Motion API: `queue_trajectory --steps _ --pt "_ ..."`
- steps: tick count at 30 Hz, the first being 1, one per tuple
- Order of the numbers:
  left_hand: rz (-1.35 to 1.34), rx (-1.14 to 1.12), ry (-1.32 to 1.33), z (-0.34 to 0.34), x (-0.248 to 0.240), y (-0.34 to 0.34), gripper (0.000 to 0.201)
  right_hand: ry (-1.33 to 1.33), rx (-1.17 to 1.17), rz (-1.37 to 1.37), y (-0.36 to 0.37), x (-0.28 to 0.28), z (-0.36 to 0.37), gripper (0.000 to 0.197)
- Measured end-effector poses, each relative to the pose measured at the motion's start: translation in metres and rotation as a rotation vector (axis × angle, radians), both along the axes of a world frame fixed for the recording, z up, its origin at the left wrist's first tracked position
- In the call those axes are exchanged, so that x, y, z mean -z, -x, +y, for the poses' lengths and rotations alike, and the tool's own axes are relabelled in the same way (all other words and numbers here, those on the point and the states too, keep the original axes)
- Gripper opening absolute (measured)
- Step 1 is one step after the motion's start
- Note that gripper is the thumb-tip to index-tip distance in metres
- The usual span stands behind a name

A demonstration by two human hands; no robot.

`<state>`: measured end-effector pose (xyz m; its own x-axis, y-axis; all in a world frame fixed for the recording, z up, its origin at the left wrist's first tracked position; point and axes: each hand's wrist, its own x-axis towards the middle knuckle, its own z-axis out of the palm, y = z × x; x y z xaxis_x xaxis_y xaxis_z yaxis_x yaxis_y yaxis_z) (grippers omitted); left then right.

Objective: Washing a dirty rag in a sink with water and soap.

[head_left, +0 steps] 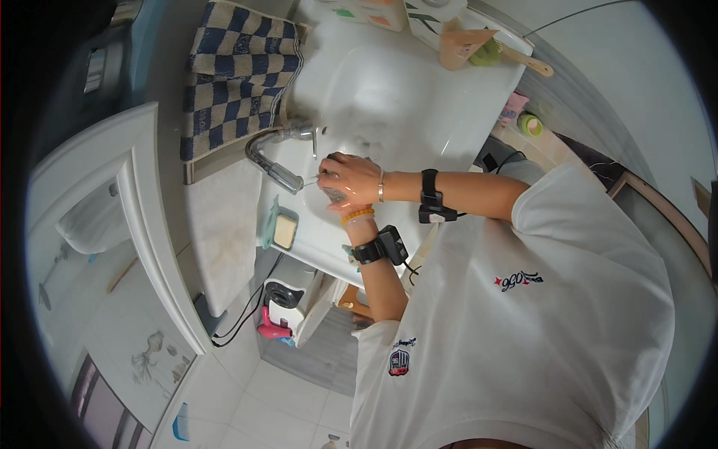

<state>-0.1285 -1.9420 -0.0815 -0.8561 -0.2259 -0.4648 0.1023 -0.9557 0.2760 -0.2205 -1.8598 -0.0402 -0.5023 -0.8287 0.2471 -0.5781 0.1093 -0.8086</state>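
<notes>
Both of your hands meet over the white sink [419, 112], just right of the chrome tap [271, 166], whose spout points toward four o'clock. Your right hand [350, 178] lies on top, fingers curled, and a thin stick-like thing [312, 179] pokes out of it toward nine o'clock, almost touching the spout; what it is, the head view does not let you tell. Your left hand [351, 212] sits under it at six o'clock, mostly hidden, so whether it grips anything cannot be told. A soap dish [280, 227] with a pale bar rests on the rim at seven o'clock of the hands, and a checked towel [238, 71] hangs at eleven o'clock. Judging by this, keep the work low inside the basin, close under the spout, and keep your wrist straps clear of the water.
</notes>
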Motion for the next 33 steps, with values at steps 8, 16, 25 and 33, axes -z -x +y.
queue_trajectory --steps 8,16,25,33 --pt "-0.289 0.07 0.029 -0.002 0.007 0.017 0.044 -0.064 0.142 -0.117 0.004 0.014 -0.023 0.021" --pt "-0.54 0.094 0.072 -0.003 0.005 0.027 0.044 -0.222 0.084 -0.416 0.015 0.027 -0.028 0.026" --pt "-0.418 -0.088 -0.014 -0.004 -0.025 0.003 0.043 0.012 -0.353 0.074 0.018 0.028 0.035 0.074" --pt "-0.519 -0.144 0.258 0.007 -0.054 -0.002 0.024 0.022 -0.223 -0.643 0.04 0.01 0.028 0.029"
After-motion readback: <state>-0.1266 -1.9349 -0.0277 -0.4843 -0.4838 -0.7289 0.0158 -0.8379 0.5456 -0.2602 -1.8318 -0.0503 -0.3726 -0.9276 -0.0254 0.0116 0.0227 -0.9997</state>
